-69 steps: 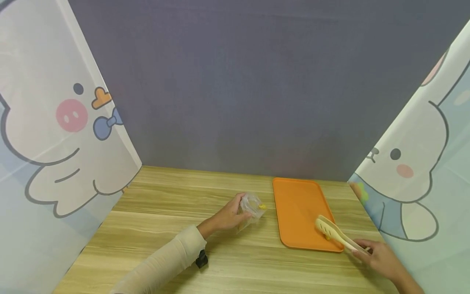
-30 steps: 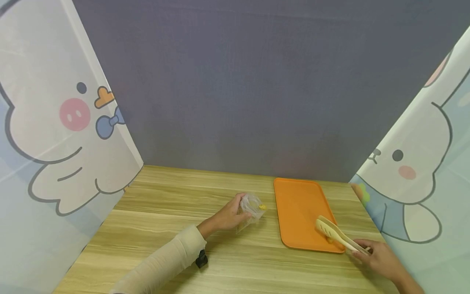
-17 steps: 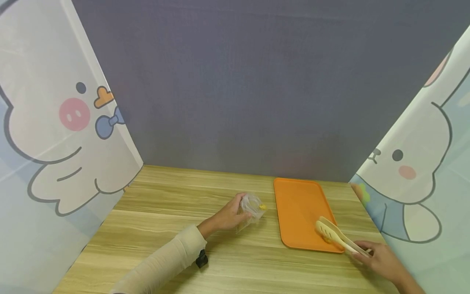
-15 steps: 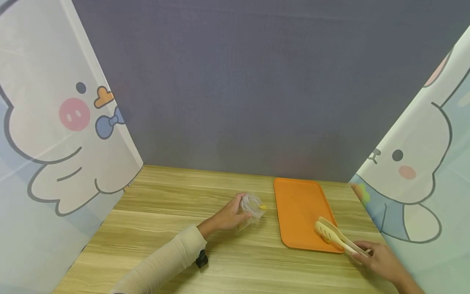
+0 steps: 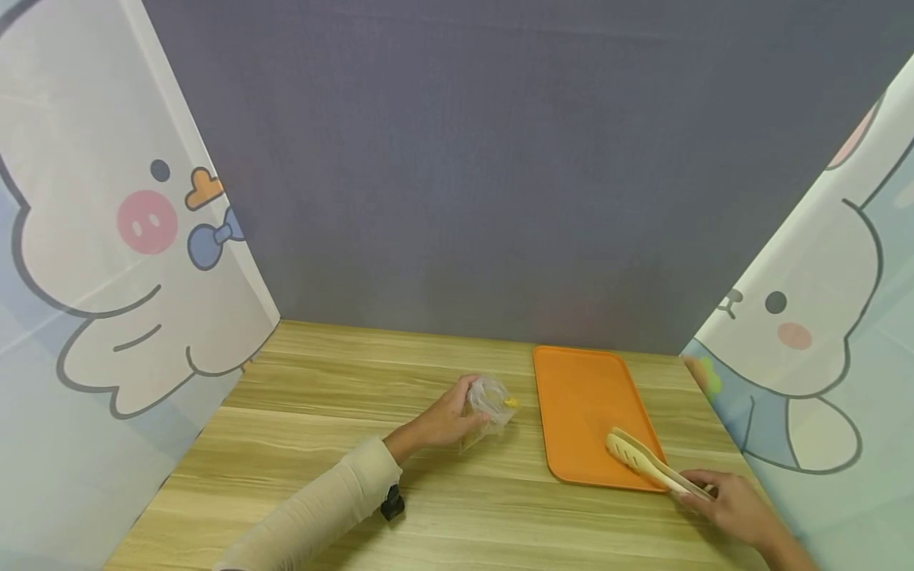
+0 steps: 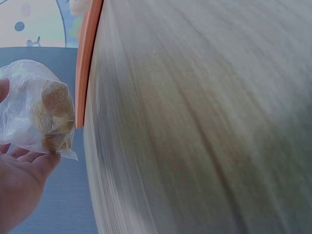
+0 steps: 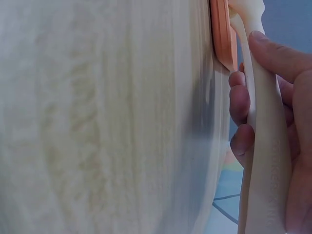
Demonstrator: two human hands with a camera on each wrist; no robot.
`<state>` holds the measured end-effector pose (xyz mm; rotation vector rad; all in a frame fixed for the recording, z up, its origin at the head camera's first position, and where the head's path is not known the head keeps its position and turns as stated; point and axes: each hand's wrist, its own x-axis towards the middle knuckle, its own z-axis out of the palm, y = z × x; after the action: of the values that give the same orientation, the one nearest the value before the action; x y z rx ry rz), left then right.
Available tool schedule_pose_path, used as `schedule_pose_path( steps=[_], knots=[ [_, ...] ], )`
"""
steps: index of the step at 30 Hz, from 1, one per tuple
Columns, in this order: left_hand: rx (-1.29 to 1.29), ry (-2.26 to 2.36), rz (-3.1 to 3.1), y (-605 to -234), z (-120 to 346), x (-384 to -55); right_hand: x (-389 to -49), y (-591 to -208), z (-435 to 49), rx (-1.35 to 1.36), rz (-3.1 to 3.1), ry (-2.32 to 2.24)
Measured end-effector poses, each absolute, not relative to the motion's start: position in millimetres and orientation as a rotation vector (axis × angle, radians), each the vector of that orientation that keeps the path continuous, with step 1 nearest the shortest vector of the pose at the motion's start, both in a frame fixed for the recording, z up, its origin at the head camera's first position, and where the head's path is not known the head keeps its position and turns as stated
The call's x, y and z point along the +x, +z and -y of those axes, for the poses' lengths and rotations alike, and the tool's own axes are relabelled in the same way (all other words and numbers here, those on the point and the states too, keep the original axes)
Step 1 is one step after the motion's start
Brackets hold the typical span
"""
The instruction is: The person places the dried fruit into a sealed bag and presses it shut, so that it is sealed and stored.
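Note:
My left hand (image 5: 448, 416) holds up a clear plastic bag (image 5: 489, 390) over the middle of the table, its mouth spread wide. Several golden-brown, crumb-coated lumps (image 6: 57, 99) lie inside the bag in the left wrist view, with fingers below it and the thumb at its side. My right hand (image 5: 734, 506) grips the handles of cream-yellow slotted tongs (image 5: 646, 464), thumb on one arm and fingers curled round the other. The tongs' heads are close together, low over the near right part of the orange tray (image 5: 581, 388). What lies between the heads is hidden.
The tray lies on a wood-grain table (image 5: 343, 381), right of the bag. Behind the table rises a grey backdrop (image 5: 457, 174), with cartoon-printed panels on both sides. A small black object (image 5: 392, 503) shows under the left forearm.
The tongs and right hand have shifted slightly left, and the tong heads have come closer together. A yellow piece beneath them is out of sight now. The left hand and bag hold still.

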<state>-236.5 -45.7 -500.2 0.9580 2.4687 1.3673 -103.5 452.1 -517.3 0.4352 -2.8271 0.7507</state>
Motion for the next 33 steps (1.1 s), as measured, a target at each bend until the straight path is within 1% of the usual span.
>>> schedule_pose_path(
  steps=[11, 24, 33],
  knots=[
    [0.975, 1.362, -2.475, -500.6, 45.0, -236.9, -109.3, -513.0, -447.9, 0.460, 2.724, 0.779],
    [0.954, 1.368, -2.474, -499.3, 44.0, -234.7, -122.6, -505.5, -434.5, 0.524, 2.683, 0.682],
    [0.965, 1.362, -2.478, -498.8, 43.3, -234.6, -131.6, -495.5, -421.3, 0.495, 2.738, 0.724]
  ],
)
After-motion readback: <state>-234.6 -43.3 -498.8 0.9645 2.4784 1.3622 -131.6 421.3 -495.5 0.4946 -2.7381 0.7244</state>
